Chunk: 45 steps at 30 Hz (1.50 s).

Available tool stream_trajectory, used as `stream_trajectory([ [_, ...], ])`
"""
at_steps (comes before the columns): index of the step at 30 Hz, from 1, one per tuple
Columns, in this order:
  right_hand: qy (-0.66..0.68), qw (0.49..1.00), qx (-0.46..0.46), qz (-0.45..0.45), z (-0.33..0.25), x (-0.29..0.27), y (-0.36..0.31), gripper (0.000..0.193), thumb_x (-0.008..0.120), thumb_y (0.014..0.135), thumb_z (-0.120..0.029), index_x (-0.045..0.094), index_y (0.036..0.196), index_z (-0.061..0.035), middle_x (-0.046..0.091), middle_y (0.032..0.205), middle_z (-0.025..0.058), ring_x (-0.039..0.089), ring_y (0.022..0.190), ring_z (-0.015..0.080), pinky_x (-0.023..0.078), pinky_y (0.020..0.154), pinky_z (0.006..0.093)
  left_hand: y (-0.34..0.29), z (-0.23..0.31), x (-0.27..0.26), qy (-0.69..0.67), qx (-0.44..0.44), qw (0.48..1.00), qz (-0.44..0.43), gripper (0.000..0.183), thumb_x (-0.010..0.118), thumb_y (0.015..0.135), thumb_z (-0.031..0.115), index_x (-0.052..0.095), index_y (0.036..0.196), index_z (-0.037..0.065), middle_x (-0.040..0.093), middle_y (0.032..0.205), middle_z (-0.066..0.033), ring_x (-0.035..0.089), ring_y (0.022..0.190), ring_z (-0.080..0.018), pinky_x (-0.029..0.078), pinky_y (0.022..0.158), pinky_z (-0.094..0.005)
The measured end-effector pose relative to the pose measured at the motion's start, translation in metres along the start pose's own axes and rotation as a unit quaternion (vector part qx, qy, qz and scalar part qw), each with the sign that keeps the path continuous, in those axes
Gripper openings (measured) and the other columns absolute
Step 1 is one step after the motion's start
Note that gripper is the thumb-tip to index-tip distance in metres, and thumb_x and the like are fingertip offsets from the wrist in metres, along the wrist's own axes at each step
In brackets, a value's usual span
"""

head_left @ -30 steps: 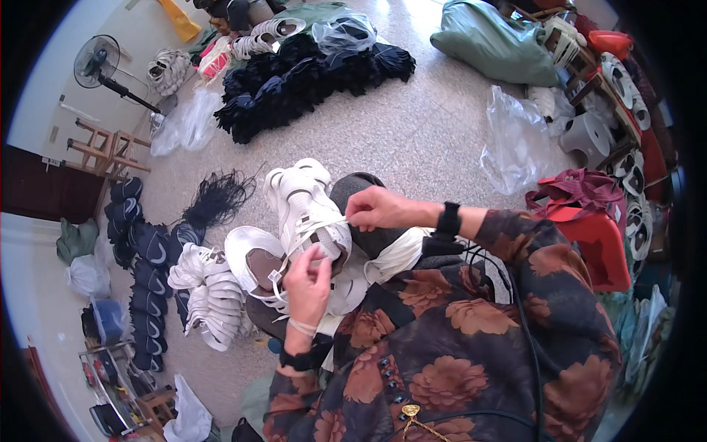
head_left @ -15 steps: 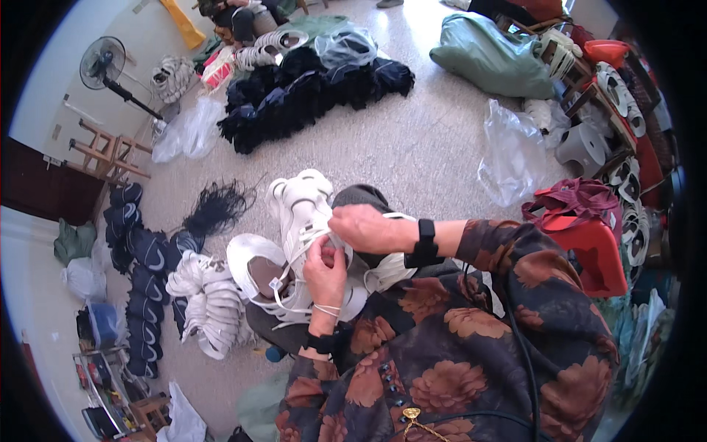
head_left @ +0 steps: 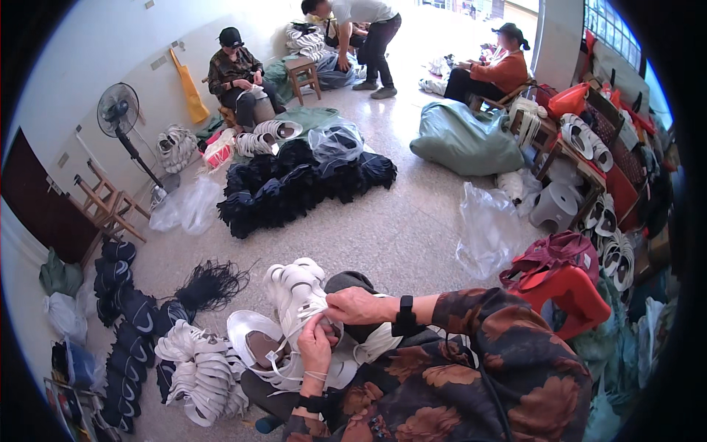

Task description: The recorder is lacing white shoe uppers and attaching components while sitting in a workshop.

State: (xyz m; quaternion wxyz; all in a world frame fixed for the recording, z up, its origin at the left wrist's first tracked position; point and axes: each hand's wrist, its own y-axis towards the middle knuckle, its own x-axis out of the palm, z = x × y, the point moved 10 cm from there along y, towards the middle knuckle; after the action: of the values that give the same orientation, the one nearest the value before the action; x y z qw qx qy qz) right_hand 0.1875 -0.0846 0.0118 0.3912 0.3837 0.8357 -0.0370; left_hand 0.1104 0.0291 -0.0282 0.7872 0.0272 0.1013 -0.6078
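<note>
White shoe uppers [head_left: 294, 282], stacked together, rest on my lap. My right hand [head_left: 359, 306] is closed in a pinch on a white shoelace [head_left: 308, 312] at the throat of the front upper. Just below and to its left, my left hand [head_left: 317, 345] has its fingertips pinched together at the same lacing. The fingers hide exactly where the lace passes. Beside my left hand lies another white upper [head_left: 244, 323] with a brownish lining and a small white tag. A loose lace trails across it.
A bundle of white uppers [head_left: 200, 362] sits on the floor to the left, near rows of dark uppers [head_left: 135, 335] and black laces [head_left: 213, 286]. Ahead lies a dark heap [head_left: 302, 180]. A red stool [head_left: 571, 302] stands right. Several people are farther back.
My view has tilted up, so the far room and several people now show and my hands sit lower in the picture. Both hands stay close together at the lacing.
</note>
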Motion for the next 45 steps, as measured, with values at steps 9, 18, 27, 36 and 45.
stream_trajectory([
  [9,-0.067,0.994,-0.014,-0.083,-0.021,0.021,-0.002,0.033,0.056,0.082,-0.031,0.065,0.076,0.0001,0.063,0.069,0.0259,0.064,0.068,0.0451,0.052,0.063,0.0521,-0.006,0.022,-0.005,0.183,0.165,0.967,0.060,0.020,0.055,0.099,0.011,0.072,0.103,0.001,0.067,0.070,-0.0047,0.065,0.059,-0.0136,0.051,0.055,-0.0276],
  [18,0.041,0.999,0.029,-0.014,0.005,0.002,0.000,0.027,0.066,0.083,-0.019,0.054,0.097,0.0007,0.060,0.089,0.0176,0.062,0.083,0.0349,0.050,0.072,0.0421,-0.048,0.019,-0.118,-0.291,-0.031,0.956,-0.002,0.012,0.056,0.101,0.011,0.064,0.100,0.003,0.066,0.090,-0.0084,0.068,0.080,-0.0198,0.059,0.080,-0.0393],
  [27,0.056,0.996,-0.044,0.059,0.006,-0.004,0.005,0.018,0.067,0.086,-0.015,0.060,0.099,-0.0039,0.057,0.106,0.0156,0.054,0.106,0.0343,0.045,0.092,0.0404,-0.071,0.036,-0.130,0.205,0.029,0.978,0.029,0.016,0.067,0.090,0.003,0.068,0.106,0.000,0.063,0.094,-0.0037,0.063,0.077,-0.0105,0.051,0.073,-0.0255],
  [36,0.264,0.940,0.170,-0.131,0.012,0.012,-0.003,0.017,0.068,0.087,-0.020,0.062,0.088,-0.0033,0.061,0.082,0.0113,0.060,0.086,0.0306,0.047,0.085,0.0392,-0.032,0.084,-0.030,0.429,0.292,0.853,0.059,0.024,0.077,0.076,0.014,0.065,0.096,0.007,0.060,0.093,-0.0095,0.058,0.092,-0.0287,0.043,0.081,-0.0405],
  [45,-0.070,0.996,-0.048,-0.032,-0.017,0.012,0.002,0.029,0.072,0.077,-0.029,0.057,0.086,-0.0050,0.057,0.087,0.0137,0.056,0.088,0.0337,0.042,0.078,0.0431,-0.006,0.077,0.000,0.531,0.315,0.786,0.027,0.012,0.071,0.081,0.014,0.064,0.090,0.009,0.058,0.088,-0.0081,0.056,0.093,-0.0271,0.038,0.092,-0.0439],
])
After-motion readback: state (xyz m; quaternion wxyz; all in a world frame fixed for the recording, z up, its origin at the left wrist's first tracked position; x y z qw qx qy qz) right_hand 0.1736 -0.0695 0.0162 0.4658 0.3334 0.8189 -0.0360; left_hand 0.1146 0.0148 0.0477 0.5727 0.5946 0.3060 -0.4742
